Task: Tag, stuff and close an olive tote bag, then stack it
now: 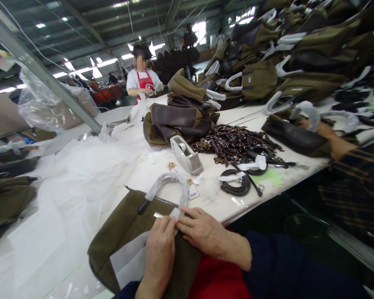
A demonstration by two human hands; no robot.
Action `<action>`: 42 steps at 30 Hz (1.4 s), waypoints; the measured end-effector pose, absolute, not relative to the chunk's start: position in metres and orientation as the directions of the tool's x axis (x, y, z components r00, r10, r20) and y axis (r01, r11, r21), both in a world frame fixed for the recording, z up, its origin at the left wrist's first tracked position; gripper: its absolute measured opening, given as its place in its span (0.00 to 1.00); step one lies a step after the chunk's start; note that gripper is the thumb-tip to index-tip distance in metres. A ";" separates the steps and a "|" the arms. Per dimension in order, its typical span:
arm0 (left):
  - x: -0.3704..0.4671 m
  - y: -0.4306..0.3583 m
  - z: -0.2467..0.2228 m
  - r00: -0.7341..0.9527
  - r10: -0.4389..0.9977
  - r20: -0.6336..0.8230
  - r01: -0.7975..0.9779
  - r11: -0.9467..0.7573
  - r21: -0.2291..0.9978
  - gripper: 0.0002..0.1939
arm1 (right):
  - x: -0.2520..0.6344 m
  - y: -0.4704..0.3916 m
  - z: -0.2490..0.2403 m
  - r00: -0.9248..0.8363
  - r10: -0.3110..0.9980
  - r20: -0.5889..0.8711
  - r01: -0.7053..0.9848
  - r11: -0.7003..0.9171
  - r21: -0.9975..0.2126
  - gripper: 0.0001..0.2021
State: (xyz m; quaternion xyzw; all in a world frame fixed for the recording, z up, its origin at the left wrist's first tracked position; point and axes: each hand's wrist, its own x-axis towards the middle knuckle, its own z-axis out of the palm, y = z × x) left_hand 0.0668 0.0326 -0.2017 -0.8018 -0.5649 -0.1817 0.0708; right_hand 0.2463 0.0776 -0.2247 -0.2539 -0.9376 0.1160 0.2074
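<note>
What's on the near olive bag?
White paper, partly hidden by the left hand; the right hand is by the wrapped handle. What they cover of the bag isn't visible.

Near bag, one; tape dispenser, one; coiled straps by dispenser, two; red-aproned co-worker, one; piled bags, beyond counting

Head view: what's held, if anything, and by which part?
The left hand pinches white paper by its upper end, near the olive handbag's handle; the right hand's grip is unclear.
</note>
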 end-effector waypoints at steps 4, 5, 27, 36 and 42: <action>0.065 0.028 -0.208 0.336 0.855 0.396 0.926 -0.377 0.030 0.13 | 0.247 0.078 -0.231 -0.758 0.533 0.376 0.422 0.840 -0.340 0.20; 0.064 0.027 -0.208 0.345 0.846 0.407 0.923 -0.384 0.014 0.13 | 0.248 0.078 -0.231 -0.754 0.525 0.394 0.406 0.845 -0.349 0.20; 0.048 0.025 -0.200 0.435 0.857 0.276 0.892 -0.452 -0.002 0.11 | 0.248 0.083 -0.232 -0.668 0.550 0.501 0.497 0.831 -0.250 0.16; 0.042 0.022 -0.223 0.503 0.770 0.393 0.864 -0.461 -0.201 0.16 | 0.278 0.134 -0.181 -0.415 0.771 0.483 0.324 0.622 -0.713 0.13; 0.046 0.021 -0.220 0.494 0.727 0.476 0.867 -0.451 -0.210 0.17 | 0.297 0.237 -0.158 -0.028 0.967 0.253 0.366 0.246 -0.898 0.09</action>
